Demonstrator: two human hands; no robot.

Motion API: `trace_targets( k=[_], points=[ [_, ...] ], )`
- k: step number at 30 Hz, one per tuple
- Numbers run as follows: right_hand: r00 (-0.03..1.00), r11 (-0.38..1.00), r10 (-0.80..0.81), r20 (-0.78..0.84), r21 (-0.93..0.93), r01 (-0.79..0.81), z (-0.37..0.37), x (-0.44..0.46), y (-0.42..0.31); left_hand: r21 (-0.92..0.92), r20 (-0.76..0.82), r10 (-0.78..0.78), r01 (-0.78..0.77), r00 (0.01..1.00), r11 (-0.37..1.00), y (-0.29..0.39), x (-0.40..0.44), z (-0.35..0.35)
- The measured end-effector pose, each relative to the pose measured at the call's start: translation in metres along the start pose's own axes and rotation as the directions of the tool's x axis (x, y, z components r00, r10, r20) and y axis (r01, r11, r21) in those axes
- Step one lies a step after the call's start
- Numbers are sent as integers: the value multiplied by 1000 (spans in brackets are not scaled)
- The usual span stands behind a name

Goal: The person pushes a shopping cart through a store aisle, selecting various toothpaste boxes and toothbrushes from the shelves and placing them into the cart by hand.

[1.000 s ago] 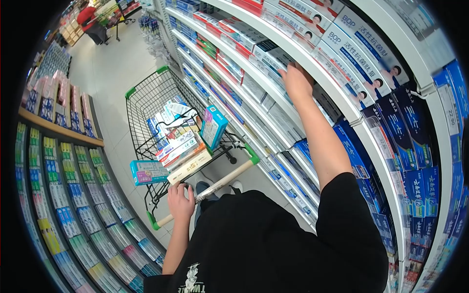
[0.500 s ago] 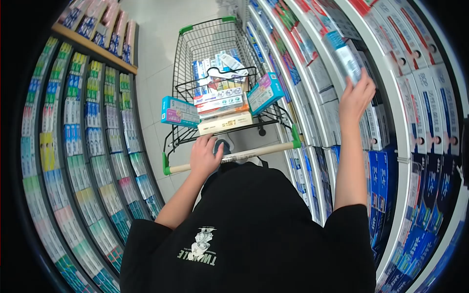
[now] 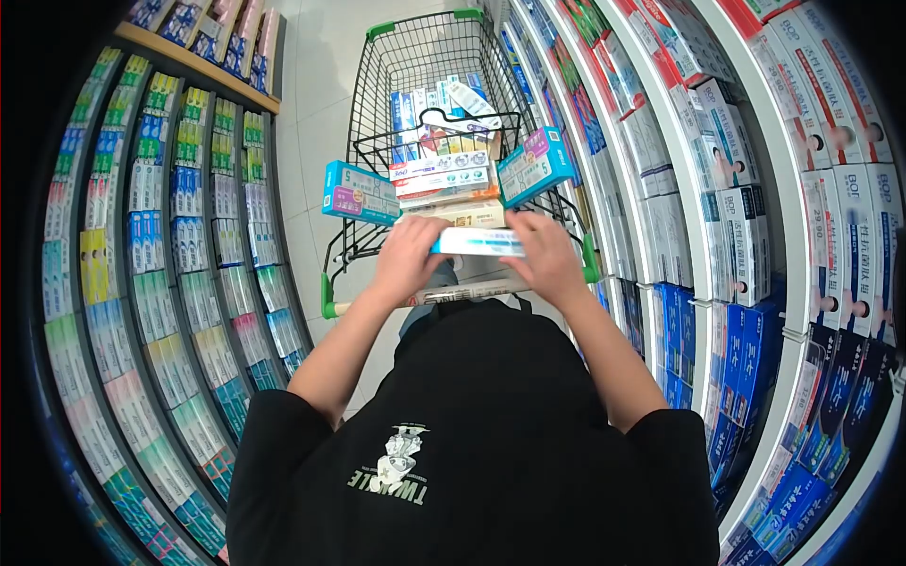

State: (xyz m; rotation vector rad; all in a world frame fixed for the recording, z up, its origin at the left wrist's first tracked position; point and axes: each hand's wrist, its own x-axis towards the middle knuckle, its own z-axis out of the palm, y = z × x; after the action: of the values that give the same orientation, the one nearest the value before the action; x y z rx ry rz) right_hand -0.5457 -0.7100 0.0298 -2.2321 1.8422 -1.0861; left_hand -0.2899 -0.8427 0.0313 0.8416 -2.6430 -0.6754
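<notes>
A white and blue toothpaste box point(image 3: 477, 241) lies level between my two hands, above the handle point(image 3: 462, 291) of the shopping cart. My left hand point(image 3: 412, 253) is closed on its left end and my right hand point(image 3: 545, 255) on its right end. Just beyond the box, a cream box point(image 3: 464, 214) and a red-and-white box point(image 3: 444, 175) are stacked in the cart's near part. Teal boxes flank them, one on the left point(image 3: 361, 193) and one on the right point(image 3: 531, 168), both tilted.
The wire cart point(image 3: 429, 57) holds several more boxes point(image 3: 444, 108) deeper inside. Shelves of toothpaste boxes point(image 3: 736, 217) stand close on the right. Toothbrush packs point(image 3: 151, 245) fill the rack on the left. Pale floor tiles point(image 3: 316, 104) run beside the cart.
My right hand has brought the toothpaste box from the right shelf down to above the cart handle. My left hand has come off the handle area and taken the box's other end.
</notes>
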Motion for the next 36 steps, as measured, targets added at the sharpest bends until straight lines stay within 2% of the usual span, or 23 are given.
trace_targets(
  k=[1,3,4,5,6,9,15,18,19,21,27,30,36],
  points=[
    [997,997,77,-13,-25,-77,0,-1,6,34,-59,5,-3,998,999,-7,3,1],
    [973,971,227,-46,-72,-230,0,-12,21,41,-138,-93,100,986,994,-28,9,11],
    [940,938,339,43,-85,-335,3,-20,28,41,-178,-139,149,974,988,-42,12,19],
    [887,895,444,128,-107,-433,8,-30,36,29,-138,-227,233,964,972,-62,13,30],
    [815,841,541,208,-138,-523,11,-35,42,43,-120,-246,252,962,967,-80,15,40],
    [863,872,485,141,-144,-467,16,-34,41,80,-16,-316,317,949,945,-111,18,57],
    [899,893,438,26,-125,-432,16,-38,39,155,120,-262,242,958,958,-120,30,69],
    [913,904,405,-51,-125,-408,19,-41,41,231,-23,-303,300,953,926,-111,26,74],
    [916,907,395,-63,-134,-400,19,-41,43,199,-30,-326,325,945,925,-107,25,72],
    [922,910,379,-83,-149,-387,21,-44,43,140,-39,-373,375,927,917,-97,14,62],
    [934,920,320,-161,-183,-347,24,-48,49,221,-62,-414,417,908,881,-41,-50,47],
    [928,914,328,-177,-188,-359,24,-48,51,162,-49,-480,481,876,862,-29,-52,45],
    [918,905,351,-183,-184,-382,27,-48,60,173,-37,-505,503,862,847,-23,-39,45]
  ],
)
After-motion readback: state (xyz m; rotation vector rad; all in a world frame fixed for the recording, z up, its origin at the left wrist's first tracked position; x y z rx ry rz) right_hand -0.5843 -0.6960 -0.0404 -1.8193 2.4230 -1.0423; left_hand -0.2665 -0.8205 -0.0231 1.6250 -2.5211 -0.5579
